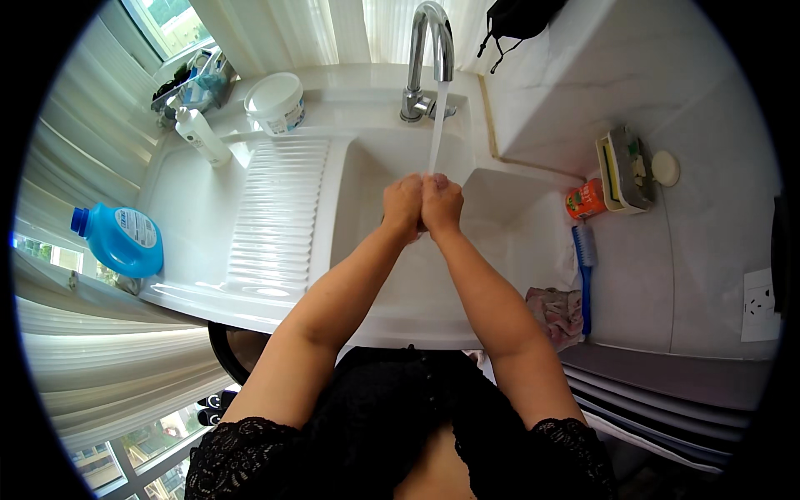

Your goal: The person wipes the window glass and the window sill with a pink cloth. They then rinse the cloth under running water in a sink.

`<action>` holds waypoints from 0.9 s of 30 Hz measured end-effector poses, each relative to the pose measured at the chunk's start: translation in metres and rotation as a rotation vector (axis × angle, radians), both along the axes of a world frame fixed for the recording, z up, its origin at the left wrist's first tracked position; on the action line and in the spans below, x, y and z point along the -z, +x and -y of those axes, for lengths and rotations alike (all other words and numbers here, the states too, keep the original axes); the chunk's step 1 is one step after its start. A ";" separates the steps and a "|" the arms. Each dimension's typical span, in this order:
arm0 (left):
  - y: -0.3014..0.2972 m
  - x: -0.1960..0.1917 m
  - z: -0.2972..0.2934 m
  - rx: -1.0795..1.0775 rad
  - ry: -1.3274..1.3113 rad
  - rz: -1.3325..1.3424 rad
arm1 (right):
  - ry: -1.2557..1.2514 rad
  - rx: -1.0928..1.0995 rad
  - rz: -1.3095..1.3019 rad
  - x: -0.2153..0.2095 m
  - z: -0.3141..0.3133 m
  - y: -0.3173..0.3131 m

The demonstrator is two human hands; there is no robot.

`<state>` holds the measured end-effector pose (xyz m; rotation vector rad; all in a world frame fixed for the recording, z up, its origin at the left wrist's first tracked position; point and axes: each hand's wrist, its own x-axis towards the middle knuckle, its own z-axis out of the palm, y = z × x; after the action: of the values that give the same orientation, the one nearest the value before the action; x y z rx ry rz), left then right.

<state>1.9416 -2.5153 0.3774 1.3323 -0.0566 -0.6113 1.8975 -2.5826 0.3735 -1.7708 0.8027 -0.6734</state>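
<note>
My left hand [403, 204] and my right hand [442, 202] are pressed side by side over the white sink basin [500, 200]. Both have their fingers curled inward. A stream of water [437, 125] falls from the chrome faucet [431, 42] onto them. Whatever lies between the palms is hidden; a small pale patch shows just under the hands, too little to name.
Left of the basin is a ribbed washboard [279, 208], with a white tub [276, 102], a pump bottle [202, 137] and a blue detergent jug [125, 240] around it. A blue brush [585, 258], a crumpled cloth [557, 312] and an orange container [585, 200] line the right wall.
</note>
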 end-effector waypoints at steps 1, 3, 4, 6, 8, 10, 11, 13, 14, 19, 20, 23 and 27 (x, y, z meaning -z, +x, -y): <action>0.000 0.001 0.001 -0.019 -0.014 -0.021 | 0.013 -0.005 0.002 0.003 0.002 0.001; -0.002 0.002 0.004 -0.056 -0.043 -0.063 | 0.089 -0.019 0.011 0.005 0.004 -0.001; -0.003 0.001 0.004 -0.052 -0.005 -0.038 | 0.151 -0.029 0.018 0.004 0.005 -0.002; -0.005 -0.002 0.004 -0.043 0.072 0.013 | 0.321 -0.041 0.009 0.007 0.007 -0.004; -0.004 0.012 0.001 -0.016 0.314 0.246 | 0.534 -0.051 -0.017 0.014 0.009 -0.004; 0.001 0.025 -0.006 0.017 0.427 0.367 | 0.718 -0.095 -0.082 0.005 0.010 -0.012; 0.004 0.027 -0.010 0.045 0.415 0.371 | 0.807 -0.112 -0.115 0.000 0.014 -0.020; 0.009 0.026 -0.018 0.051 0.287 0.305 | 0.945 -0.252 -0.058 0.011 0.034 -0.032; 0.009 0.018 -0.023 0.031 0.170 0.235 | 0.943 -0.217 -0.098 -0.001 0.038 -0.038; 0.004 -0.008 -0.041 0.146 -0.107 0.153 | 0.747 -0.269 -0.244 -0.033 0.023 -0.043; -0.001 -0.012 -0.040 0.188 -0.102 0.157 | 0.759 -0.303 -0.205 -0.037 0.016 -0.044; -0.015 -0.022 -0.042 0.264 -0.048 0.221 | 0.761 -0.344 -0.133 -0.038 0.006 -0.044; -0.011 -0.009 -0.054 0.228 0.091 0.324 | 0.750 -0.206 -0.027 -0.014 0.020 -0.040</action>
<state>1.9303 -2.4614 0.3868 1.5159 -0.4542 -0.5886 1.8576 -2.6026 0.3872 -1.1511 0.7469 -0.1635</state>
